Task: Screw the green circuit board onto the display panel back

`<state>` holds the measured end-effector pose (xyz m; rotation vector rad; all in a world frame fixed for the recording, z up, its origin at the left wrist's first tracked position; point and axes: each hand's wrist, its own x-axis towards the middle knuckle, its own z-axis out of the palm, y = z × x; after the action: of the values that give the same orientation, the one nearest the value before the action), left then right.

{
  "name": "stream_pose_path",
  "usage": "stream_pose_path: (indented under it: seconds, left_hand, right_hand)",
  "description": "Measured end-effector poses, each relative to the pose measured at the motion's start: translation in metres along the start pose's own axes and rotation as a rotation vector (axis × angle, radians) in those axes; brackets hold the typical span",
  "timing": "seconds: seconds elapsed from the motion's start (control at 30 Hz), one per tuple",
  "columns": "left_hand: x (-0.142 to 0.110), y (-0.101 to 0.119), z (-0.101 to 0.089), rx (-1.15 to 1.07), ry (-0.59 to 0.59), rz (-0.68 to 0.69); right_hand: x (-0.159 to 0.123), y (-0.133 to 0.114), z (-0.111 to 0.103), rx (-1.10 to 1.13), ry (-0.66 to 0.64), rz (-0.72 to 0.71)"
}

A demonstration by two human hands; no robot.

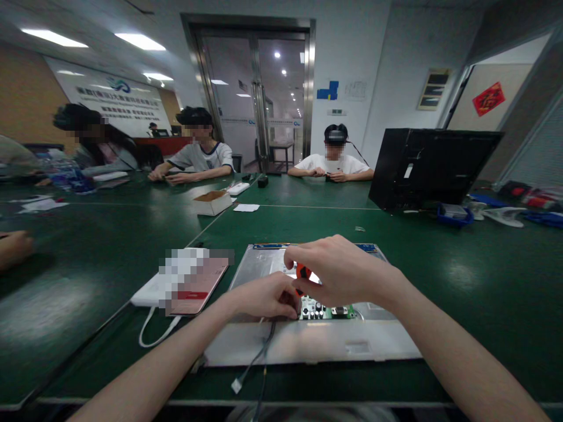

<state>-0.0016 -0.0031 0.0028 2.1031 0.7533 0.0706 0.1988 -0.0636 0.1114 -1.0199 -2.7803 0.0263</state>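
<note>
A flat metal display panel [316, 343] lies on the green table, with a green circuit board [323, 312] fixed on it. Over the board, my right hand [352, 269] is closed around the orange and black handle of a screwdriver [302, 272]. The screwdriver's tip is hidden behind my fingers. My left hand [270, 296] rests at the board's left edge, right below the handle, its fingers curled together; whatever they pinch is hidden. Dark cables [264, 347] run from beneath that hand over the panel's near edge, one ending in a white connector [236, 385].
Left of the panel, a white power bank [147, 293] and a pink phone [211, 287] lie with a white cable. A cardboard box [212, 204] stands farther back. At right stands a black monitor [431, 167] beside a blue tray [455, 215]. Several people sit around the table.
</note>
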Motion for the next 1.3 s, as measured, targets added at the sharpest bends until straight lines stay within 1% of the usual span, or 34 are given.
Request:
stream_pose_path:
  seconds: [0.17,0.37,0.5,0.63,0.87,1.1,1.3]
  left_hand:
    - [-0.0011,-0.0011,0.0006,0.033,0.024,-0.021]
    - [-0.0013,0.0042,-0.0003,0.027,0.011,-0.021]
    - [-0.0002,0.003,-0.0008,0.014,0.014,0.003]
    - [0.0,0.0001,-0.0012,0.039,0.007,-0.002]
    - [-0.0002,0.001,-0.0008,0.044,0.013,0.008]
    - [0.0004,-0.0015,0.0006,0.018,0.01,-0.007]
    - [-0.0005,0.0027,-0.0007,0.008,0.017,0.022]
  right_hand:
    - [0.0027,-0.0009,0.0028,-0.084,0.018,0.027]
    - [0.0045,0.0011,0.0055,-0.168,0.017,0.058]
    - [0.002,0.0012,0.004,-0.099,0.029,0.015]
    - [0.0007,0.0014,0.0037,-0.05,0.045,-0.019]
    - [0.0032,0.0023,0.0063,-0.1,0.045,0.029]
    - [0.0035,0.0028,0.0069,-0.152,0.058,0.033]
    - [0.0043,0.0024,0.007,-0.155,0.032,0.051]
